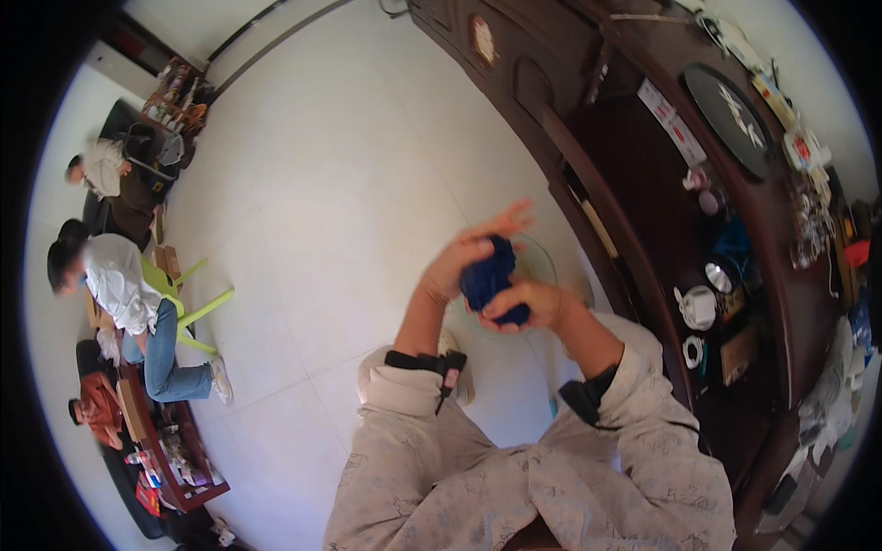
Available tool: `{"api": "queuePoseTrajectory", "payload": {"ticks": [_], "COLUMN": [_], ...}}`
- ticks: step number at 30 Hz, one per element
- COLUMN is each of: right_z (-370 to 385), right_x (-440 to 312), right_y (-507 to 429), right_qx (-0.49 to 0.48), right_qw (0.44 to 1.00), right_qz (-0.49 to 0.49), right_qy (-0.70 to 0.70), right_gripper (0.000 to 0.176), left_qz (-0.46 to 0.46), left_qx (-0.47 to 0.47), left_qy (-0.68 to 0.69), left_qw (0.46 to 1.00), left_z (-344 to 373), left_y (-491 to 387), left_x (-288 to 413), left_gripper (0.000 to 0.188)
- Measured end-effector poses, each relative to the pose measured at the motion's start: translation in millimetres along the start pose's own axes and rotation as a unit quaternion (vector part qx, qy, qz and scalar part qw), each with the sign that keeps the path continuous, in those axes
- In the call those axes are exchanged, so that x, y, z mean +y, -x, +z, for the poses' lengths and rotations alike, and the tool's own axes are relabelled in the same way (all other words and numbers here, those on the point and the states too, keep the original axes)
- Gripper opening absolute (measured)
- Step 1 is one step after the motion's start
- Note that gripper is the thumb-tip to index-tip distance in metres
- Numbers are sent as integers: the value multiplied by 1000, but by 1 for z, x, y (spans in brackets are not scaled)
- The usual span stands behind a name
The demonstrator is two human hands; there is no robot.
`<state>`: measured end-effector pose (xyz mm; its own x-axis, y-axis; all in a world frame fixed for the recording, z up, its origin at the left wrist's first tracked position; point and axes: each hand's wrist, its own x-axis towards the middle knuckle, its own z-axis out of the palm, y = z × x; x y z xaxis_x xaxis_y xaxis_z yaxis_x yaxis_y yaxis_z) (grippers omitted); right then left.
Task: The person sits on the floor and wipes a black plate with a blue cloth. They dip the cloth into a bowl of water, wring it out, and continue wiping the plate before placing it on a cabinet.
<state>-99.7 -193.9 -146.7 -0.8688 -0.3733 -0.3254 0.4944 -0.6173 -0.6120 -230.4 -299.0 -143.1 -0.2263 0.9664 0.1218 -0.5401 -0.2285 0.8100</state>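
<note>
A bunched dark blue cloth (488, 272) is between my two hands, in front of my knees. My left hand (463, 258) lies along its upper left side, thumb against the cloth and the other fingers stretched out beyond it. From the lower right, my right hand (527, 303) grips the cloth, its thumb across the front. Part of the cloth hangs below the right thumb. Under both hands stands a round, translucent greenish basin (544, 256) on the floor. My hands and the cloth hide much of its inside.
A dark wooden cabinet (623, 172) runs along the right, holding a flashlight (719, 275), a white charger (696, 308) and a black oval tray (723, 117). Pale floor tiles (310, 206) spread leftward. One person (124, 282) sits on a green chair (200, 313); two others sit farther left.
</note>
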Motion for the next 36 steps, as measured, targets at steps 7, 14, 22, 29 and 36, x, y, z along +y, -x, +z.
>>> {"api": "queuePoseTrajectory", "payload": {"ticks": [7,14,22,29,36], "right_z": [-5,-5,-7,-32,-87], "right_x": [6,8,12,36,63], "right_y": [-4,-13,-18,-30,-48], "right_qx": [-16,131,226,360,376], "right_qw": [1000,986,929,852,686], "right_qz": [8,-30,-63,-136,-296], "right_qy": [-19,99,287,354,548], "right_gripper": [26,26,19,22,35], "left_qz": [-53,-45,-12,16,44], "left_qx": [44,201,245,320,381], "left_qy": [-84,-212,-307,-333,-326], "left_qw": [994,955,919,887,864], "left_z": [10,13,11,-2,-12], "left_y": [12,3,-3,-22,-36], "left_x": [8,-10,-37,-72,-101], "left_gripper": [23,35,49,54,55]}}
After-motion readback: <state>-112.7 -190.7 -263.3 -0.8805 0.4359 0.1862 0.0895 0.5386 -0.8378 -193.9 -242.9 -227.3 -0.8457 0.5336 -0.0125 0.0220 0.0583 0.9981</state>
